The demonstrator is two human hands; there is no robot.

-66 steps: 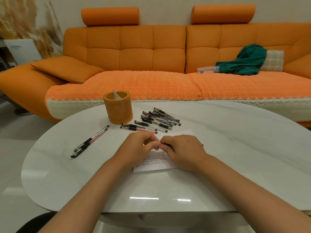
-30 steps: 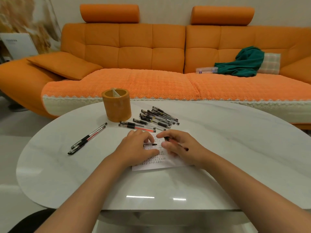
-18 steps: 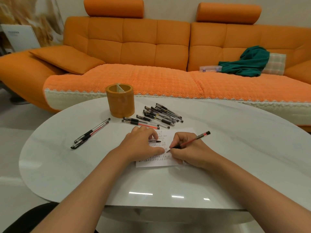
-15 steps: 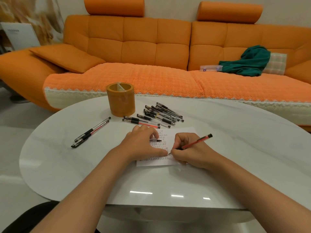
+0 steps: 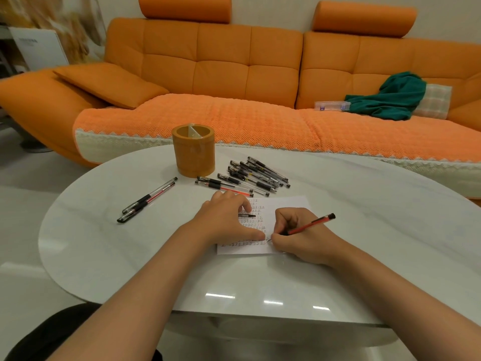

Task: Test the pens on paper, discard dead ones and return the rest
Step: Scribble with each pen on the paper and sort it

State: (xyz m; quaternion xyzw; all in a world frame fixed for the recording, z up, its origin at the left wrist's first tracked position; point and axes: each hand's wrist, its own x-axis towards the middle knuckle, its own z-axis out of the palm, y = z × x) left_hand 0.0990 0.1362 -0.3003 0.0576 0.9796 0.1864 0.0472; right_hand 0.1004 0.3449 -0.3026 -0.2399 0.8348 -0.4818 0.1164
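1. The right hand (image 5: 299,235) gripped a red pen (image 5: 311,224), its fingers curled round the barrel and the tip on the paper (image 5: 286,203).
2. The left hand (image 5: 226,220) rested on the paper, its curled fingers pinching a black cap (image 5: 247,215).
3. A pile of pens (image 5: 257,175) lay just beyond the paper.
4. Two pens (image 5: 148,200) lay well left of it.

The holder (image 5: 194,152) stood near the table's (image 5: 364,243) far edge, a pile of pens (image 5: 256,174) just right of it and two pens (image 5: 148,199), perhaps three, apart toward the left edge. The paper (image 5: 281,204) lay before the pile. A sofa (image 5: 221,74) stood behind.
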